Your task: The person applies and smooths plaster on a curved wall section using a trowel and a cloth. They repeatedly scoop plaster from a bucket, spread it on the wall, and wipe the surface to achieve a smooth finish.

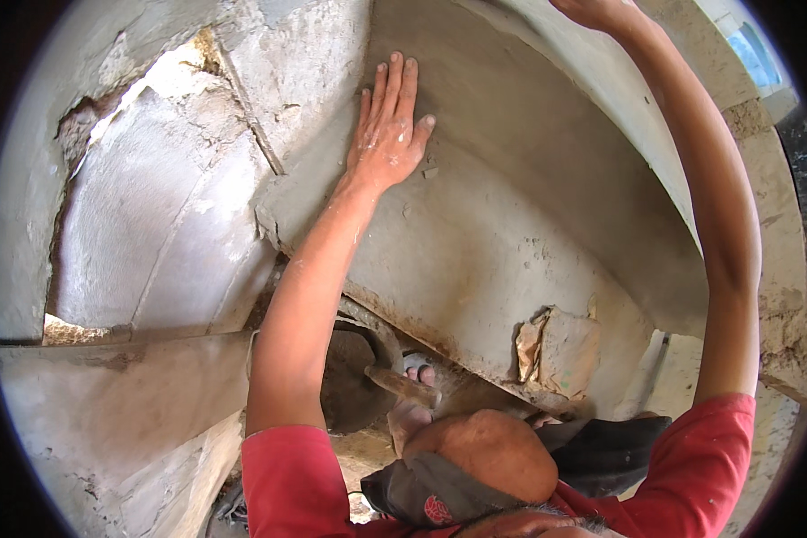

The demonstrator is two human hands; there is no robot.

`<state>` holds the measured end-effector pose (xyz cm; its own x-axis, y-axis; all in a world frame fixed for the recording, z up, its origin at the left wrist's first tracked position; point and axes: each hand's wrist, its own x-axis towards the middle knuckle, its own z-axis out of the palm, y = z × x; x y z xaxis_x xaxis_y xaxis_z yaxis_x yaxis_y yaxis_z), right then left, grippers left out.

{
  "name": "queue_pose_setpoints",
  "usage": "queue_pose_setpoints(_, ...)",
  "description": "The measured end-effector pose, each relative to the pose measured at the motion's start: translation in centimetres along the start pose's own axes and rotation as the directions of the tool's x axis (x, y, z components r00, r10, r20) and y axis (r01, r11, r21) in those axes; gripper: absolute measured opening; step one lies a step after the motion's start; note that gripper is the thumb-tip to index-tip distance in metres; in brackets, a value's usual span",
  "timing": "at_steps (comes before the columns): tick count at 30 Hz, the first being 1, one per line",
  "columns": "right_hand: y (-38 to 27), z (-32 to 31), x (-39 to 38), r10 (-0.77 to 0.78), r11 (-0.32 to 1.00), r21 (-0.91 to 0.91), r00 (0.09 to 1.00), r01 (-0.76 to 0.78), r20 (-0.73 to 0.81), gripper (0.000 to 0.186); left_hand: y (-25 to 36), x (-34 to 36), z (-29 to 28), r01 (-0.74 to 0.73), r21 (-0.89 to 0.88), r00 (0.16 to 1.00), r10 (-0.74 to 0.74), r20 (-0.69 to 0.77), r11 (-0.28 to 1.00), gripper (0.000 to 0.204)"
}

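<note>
My left hand (387, 134) rests with fingers stretched out on a grey plastered surface (502, 224) of a curved, stepped structure, near its inner corner at upper middle. It has whitish smears on it. My right arm reaches up along the right side to my right hand (592, 11), which is cut off by the top edge, so its fingers and anything in them are hidden. A crumpled brown paper piece (558, 350) lies on the lower right part of the plastered surface.
A rough opening (143, 215) with a pale inner surface is at left, above a grey ledge (108, 377). Below my left forearm are a round dark container (345, 377), a worn handle-like piece (399, 386) and my bare foot (421, 372). Pale blocks (771, 269) edge the right side.
</note>
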<state>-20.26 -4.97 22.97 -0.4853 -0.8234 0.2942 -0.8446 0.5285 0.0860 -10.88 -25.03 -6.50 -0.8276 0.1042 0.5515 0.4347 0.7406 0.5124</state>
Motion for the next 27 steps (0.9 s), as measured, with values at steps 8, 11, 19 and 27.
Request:
queue_pose_setpoints(8, 1.3, -1.5, -9.9, 0.037, 0.999, -0.021, 0.987, -0.034, 0.154, 0.038, -0.2, 0.0, 0.3, 0.009, 0.016, 1.000, -0.009, 0.000, 1.000, 0.084)
queue_pose_setpoints(11, 0.1, -4.5, -15.6, 0.008, 0.998, -0.055, 0.991, -0.001, 0.132, 0.040, -0.1, 0.0, 0.3, 0.009, 0.016, 1.000, -0.009, 0.002, 1.000, 0.084)
queue_pose_setpoints(19, 0.2, -2.2, -7.7, 0.036, 0.999, -0.001, 0.984, -0.037, -0.173, 0.040, 0.0, 0.2, 0.3, 0.002, 0.024, 1.000, -0.002, 0.014, 1.000, 0.084)
queue_pose_setpoints(27, -1.8, -2.9, -11.5, -0.013, 1.000, -0.020, 0.996, 0.015, 0.085, 0.039, -0.3, 0.0, 0.5, 0.015, 0.002, 1.000, -0.015, -0.007, 1.000, 0.083)
